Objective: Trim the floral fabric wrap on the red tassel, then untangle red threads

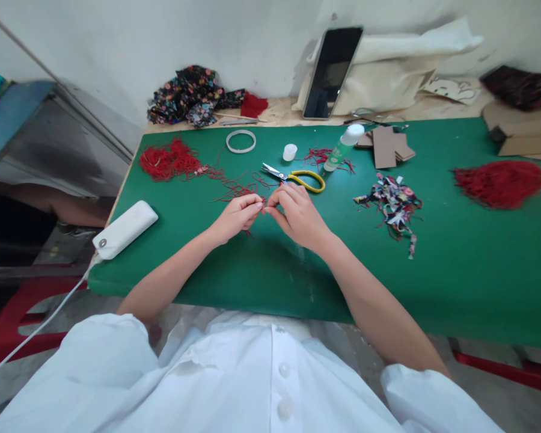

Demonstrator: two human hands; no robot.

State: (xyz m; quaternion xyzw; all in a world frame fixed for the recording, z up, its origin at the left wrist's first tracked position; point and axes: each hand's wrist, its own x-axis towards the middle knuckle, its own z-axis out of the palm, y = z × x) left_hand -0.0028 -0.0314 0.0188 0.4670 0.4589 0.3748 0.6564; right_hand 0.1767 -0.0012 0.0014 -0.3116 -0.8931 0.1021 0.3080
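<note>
Near the middle of the green felt-like table cover [455, 264], the left hand [237, 218] and right hand [297, 214] met fingertip to fingertip, both pinched shut on a thin red thread [264, 206] held between them. What the thread was fixed to could not be told. Loose strands ran from the hands leftward to a tangled red thread pile [169, 161]. Just beyond the right hand lay yellow-handled scissors [295, 177], metal blades closed. Farther back: a white plastic ring [241, 141], a small white cap [290, 152], a glue bottle [342, 148] lying tilted. Right of the hands sat floral fabric scraps [392, 204], ragged and thin; a dense fringed red tassel heap [500, 183] lay well apart. A smooth white power bank [125, 229] rested at the left edge.
</note>
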